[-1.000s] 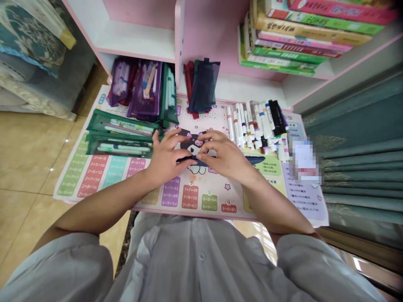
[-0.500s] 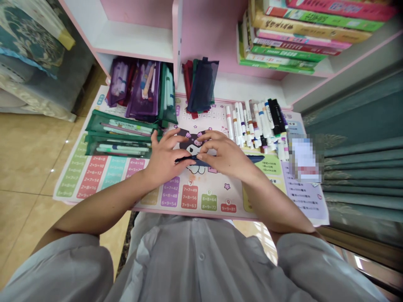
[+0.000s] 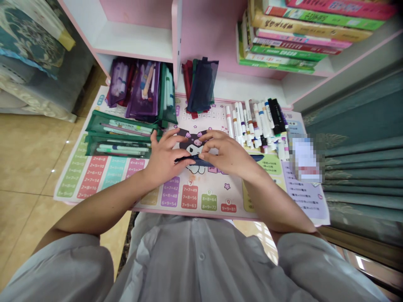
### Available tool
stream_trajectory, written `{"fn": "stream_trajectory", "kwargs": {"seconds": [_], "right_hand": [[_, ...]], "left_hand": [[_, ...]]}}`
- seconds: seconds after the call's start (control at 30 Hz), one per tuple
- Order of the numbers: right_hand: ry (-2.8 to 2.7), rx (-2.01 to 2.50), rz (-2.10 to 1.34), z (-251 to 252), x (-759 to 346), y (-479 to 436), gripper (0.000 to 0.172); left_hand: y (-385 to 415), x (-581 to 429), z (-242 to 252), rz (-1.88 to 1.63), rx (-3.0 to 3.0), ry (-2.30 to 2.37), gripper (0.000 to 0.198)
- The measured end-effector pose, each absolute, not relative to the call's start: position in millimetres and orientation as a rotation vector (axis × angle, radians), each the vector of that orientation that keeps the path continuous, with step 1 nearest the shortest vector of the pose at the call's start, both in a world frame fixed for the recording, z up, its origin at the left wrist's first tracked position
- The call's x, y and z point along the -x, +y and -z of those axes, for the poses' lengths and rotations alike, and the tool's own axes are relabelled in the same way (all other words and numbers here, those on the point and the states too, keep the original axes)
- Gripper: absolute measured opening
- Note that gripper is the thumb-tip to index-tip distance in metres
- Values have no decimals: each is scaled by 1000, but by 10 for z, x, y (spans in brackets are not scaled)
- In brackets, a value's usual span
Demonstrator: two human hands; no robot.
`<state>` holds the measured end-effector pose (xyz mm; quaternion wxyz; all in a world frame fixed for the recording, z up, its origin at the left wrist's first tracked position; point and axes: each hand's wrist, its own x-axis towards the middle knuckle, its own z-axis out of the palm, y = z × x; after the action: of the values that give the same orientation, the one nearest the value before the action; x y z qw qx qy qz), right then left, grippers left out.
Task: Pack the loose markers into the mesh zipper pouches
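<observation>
The left hand (image 3: pixel 165 158) and the right hand (image 3: pixel 228 157) both pinch a long dark blue pouch (image 3: pixel 201 161) with bent fingers. The pouch lies under the hands on a times-table mat (image 3: pixel 201 195). Green pouches with pens (image 3: pixel 118 144) sit just past the left hand, and a bunch of markers (image 3: pixel 255 123) sits just past the right hand.

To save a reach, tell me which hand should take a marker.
Right, probably: the right hand pinches the dark pouch right beside the markers, while the left hand holds the pouch's other end, nearer the green pouches.
</observation>
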<state>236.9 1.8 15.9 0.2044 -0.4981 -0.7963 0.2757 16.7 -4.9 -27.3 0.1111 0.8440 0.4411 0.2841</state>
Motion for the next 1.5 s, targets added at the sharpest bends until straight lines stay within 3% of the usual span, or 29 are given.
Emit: {"fn": "stream_trajectory", "kwargs": {"seconds": [0.37,1.5], "right_hand": [[-2190,1563,-925,-334,-2360,6,15],[-2239,1576,-940,-395,-2499,47,16]], "left_hand": [[-41,-160,280,-873,-2506,1287,33],[-36,-176,235,-859,-2454,1315,21]]}}
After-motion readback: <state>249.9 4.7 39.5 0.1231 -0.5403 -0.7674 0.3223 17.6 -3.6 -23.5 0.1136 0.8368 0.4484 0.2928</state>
